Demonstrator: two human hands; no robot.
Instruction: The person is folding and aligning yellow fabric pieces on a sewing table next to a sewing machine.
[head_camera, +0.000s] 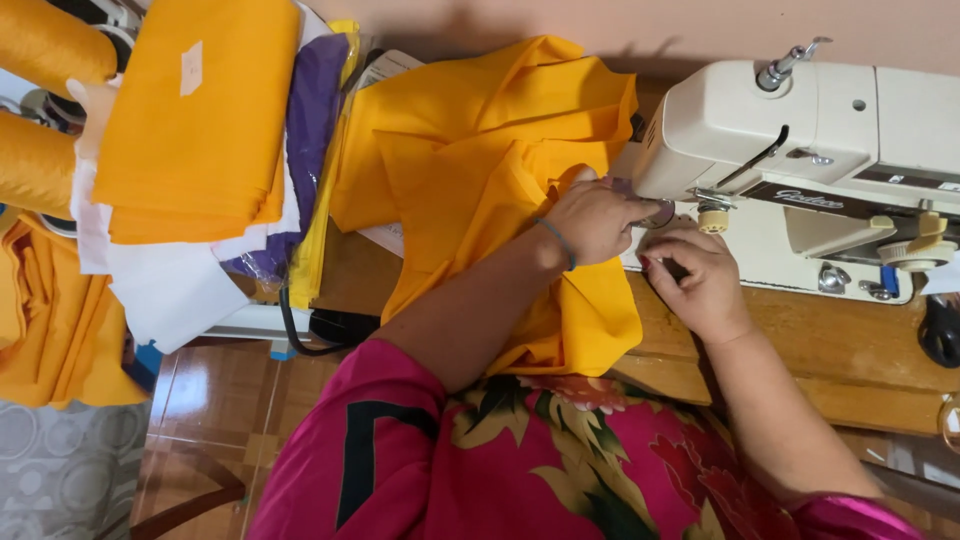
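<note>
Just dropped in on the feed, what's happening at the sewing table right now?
A person in a pink floral top sits at a cream sewing machine on a wooden table. The left hand rests on a bunched piece of yellow-orange fabric beside the needle area, and the right hand sits just below it with fingers pinched close to the machine's bed. What the fingertips grip is too small to tell. Folded orange cloth is stacked off to the left.

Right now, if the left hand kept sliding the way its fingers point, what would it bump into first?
Probably the sewing machine. The left hand rests on the yellow cloth, its fingers pointing right at the needle area under the machine's head, which looks very close, though depth is hard to judge.
</note>
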